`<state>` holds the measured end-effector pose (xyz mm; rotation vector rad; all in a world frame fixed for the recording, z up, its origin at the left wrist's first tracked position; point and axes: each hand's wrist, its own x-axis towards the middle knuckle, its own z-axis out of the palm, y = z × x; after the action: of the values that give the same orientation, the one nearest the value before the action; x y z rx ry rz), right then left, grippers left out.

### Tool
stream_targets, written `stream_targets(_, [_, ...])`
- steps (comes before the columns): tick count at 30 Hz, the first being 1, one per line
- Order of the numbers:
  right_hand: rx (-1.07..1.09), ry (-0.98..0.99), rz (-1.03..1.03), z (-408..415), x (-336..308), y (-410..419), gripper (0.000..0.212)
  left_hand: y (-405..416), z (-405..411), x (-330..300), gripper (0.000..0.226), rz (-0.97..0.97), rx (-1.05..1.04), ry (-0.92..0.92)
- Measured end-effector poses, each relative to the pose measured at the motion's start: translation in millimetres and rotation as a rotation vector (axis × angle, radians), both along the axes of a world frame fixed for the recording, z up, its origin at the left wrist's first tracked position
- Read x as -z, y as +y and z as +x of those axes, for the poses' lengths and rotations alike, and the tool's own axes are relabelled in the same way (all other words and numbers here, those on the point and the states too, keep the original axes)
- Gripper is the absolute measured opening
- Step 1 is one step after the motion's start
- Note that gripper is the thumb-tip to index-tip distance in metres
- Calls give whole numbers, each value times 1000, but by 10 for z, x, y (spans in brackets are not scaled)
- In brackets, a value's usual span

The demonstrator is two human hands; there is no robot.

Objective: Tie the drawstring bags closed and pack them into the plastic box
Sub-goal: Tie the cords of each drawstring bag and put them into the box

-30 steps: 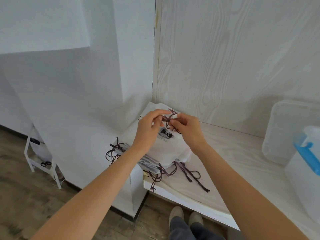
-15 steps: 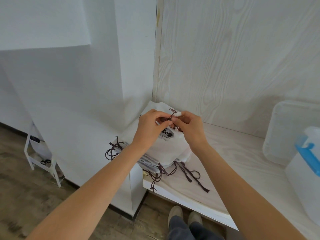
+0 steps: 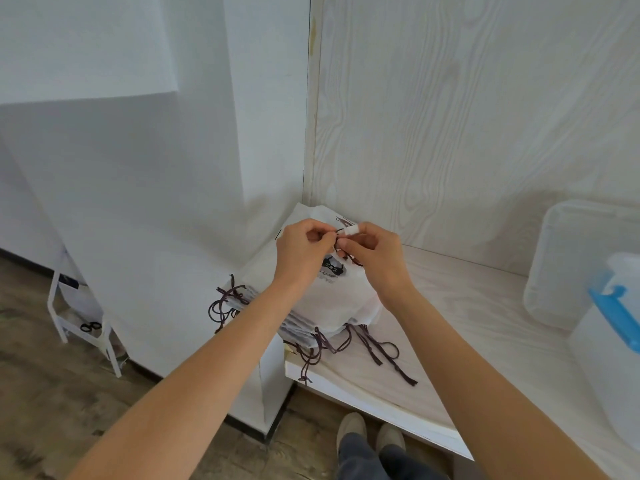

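From the head view, both hands meet above the far corner of the pile of drawstring bags [image 3: 322, 306], which sits at the left end of the table [image 3: 467, 341], tight in the corner of the walls. The left hand [image 3: 304, 249] and the right hand [image 3: 377, 258] are curled, fingertips nearly touching, each pinching the dark cord [image 3: 337, 233] at the gathered mouth of the top bag [image 3: 346, 292]; a small white bunch of fabric shows between them. The short stretch of cord runs left to right between the two pinches, so a tightening pull would go outward along that line, each hand to its own side. The bag's body hangs below and toward the person. The plastic box [image 3: 609, 344] with its blue latch [image 3: 616, 317] stands well apart at the table's right end, nearer the right hand; a clear lid [image 3: 568, 265] leans on the wall behind it. Loose cords [image 3: 374, 348] trail from the pile's near edge
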<state>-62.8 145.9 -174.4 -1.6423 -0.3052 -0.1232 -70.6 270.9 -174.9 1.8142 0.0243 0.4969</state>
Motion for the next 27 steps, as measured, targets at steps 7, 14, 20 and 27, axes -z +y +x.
stream_targets(7, [-4, -11, 2, -11, 2, -12, 4, 41, -27, -55, 7, 84, 22, 1])
stream_targets(14, [25, 38, 48, 25, -13, -25, 6, 135, -46, -59, 13, 166, 201, -4])
stream_targets(20, [-15, 41, -86, 54, -62, -83, 8, 139, -30, -62, 10, 400, 125, -68])
stream_targets(27, [59, -166, -289, 97, -153, -89, 20, 179, 27, -79, 16, 156, 319, 148])
